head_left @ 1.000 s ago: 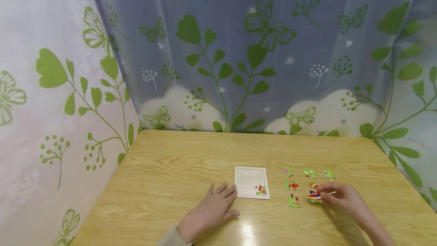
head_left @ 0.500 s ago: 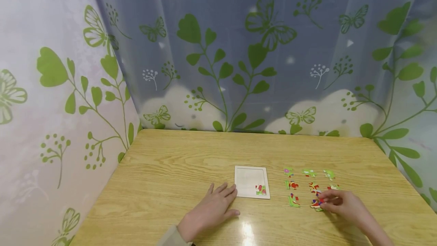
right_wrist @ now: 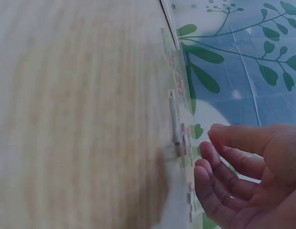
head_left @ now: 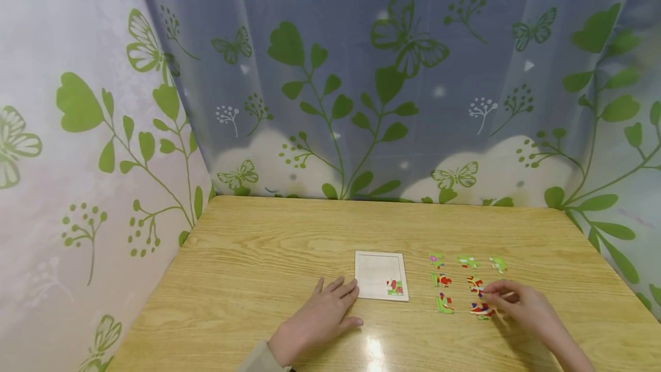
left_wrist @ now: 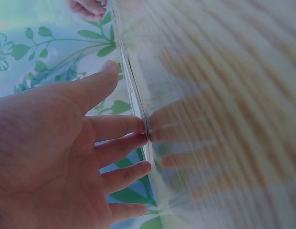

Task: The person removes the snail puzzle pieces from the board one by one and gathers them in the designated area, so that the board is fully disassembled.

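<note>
My left hand (head_left: pixel 322 312) lies flat on the table with its fingers straight, their tips at the left edge of a white puzzle tray (head_left: pixel 372 274). A red, white and green puzzle piece (head_left: pixel 395 287) sits in the tray's lower right corner. On the right, my right hand (head_left: pixel 524 306) hovers with fingers loosely bent beside a red and blue puzzle piece (head_left: pixel 475 285). Just below that lies another red, blue and green puzzle piece (head_left: pixel 481 310). The right wrist view shows thumb and fingers (right_wrist: pixel 229 176) with nothing visible between them.
More loose puzzle pieces stand in rough rows: a pink-flowered piece (head_left: pixel 436 259), a red and green piece (head_left: pixel 442 280), another (head_left: pixel 444 303), and two green ones (head_left: pixel 467 261) behind. A patterned curtain (head_left: pixel 351 102) hangs behind the wooden table (head_left: pixel 268 245).
The right hand has set down the red, blue and green piece in the lower row, let go, and lifted slightly away up. The left hand and tray have stayed still.
</note>
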A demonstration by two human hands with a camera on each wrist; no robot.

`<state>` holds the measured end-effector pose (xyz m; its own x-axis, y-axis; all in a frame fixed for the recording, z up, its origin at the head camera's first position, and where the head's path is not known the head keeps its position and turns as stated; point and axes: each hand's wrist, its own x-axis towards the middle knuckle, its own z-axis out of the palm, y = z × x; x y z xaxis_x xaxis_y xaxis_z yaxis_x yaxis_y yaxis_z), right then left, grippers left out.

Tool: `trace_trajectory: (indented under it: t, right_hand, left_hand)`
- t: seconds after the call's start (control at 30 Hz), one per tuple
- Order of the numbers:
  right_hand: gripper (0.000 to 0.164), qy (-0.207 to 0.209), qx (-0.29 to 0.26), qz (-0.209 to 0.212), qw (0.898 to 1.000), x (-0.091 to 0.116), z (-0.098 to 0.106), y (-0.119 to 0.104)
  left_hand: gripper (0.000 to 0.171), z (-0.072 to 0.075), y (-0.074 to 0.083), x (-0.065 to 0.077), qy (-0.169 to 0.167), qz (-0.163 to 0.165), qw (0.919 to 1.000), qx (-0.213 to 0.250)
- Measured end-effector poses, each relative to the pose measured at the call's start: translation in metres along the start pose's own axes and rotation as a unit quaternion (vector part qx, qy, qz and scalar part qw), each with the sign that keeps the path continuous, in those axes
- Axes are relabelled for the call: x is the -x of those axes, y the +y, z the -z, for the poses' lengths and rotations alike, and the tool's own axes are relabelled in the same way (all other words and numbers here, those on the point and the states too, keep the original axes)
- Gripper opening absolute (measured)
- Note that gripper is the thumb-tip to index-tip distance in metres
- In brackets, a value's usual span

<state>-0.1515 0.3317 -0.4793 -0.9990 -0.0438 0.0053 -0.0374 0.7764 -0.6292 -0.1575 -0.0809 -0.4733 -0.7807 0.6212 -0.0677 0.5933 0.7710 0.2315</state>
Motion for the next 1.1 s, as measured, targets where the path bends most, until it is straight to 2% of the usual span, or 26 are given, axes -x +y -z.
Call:
trace_trajectory:
  t: [0.2,0.33,0.6,0.7,0.9,1.1]
  right_hand:
    - [0.023,-0.008,-0.002,-0.008,1.000,-0.005,0.004,-0.008]
    - [0.022,0.004,-0.003,0.005,1.000,-0.007,0.002,-0.014]
    - [0.021,-0.003,-0.002,0.042,0.999,-0.017,-0.006,-0.030]
    - [0.022,-0.001,-0.003,0.043,0.999,-0.020,-0.009,-0.036]
    - [0.019,0.005,-0.023,0.068,0.997,-0.026,-0.017,-0.049]
    - [0.019,-0.014,-0.049,0.089,0.995,-0.033,-0.028,-0.059]
  left_hand:
    - [0.067,0.002,0.001,0.001,0.001,-0.001,1.0000,0.000]
    - [0.067,0.003,0.001,0.002,0.003,-0.003,1.0000,-0.001]
    - [0.068,0.001,0.001,0.001,0.000,0.000,1.0000,-0.004]
    - [0.068,0.001,0.001,0.001,-0.001,0.001,1.0000,-0.005]
    - [0.068,0.001,0.001,0.001,0.000,0.001,1.0000,-0.006]
    - [0.067,0.001,0.001,0.001,0.002,-0.001,1.0000,-0.006]
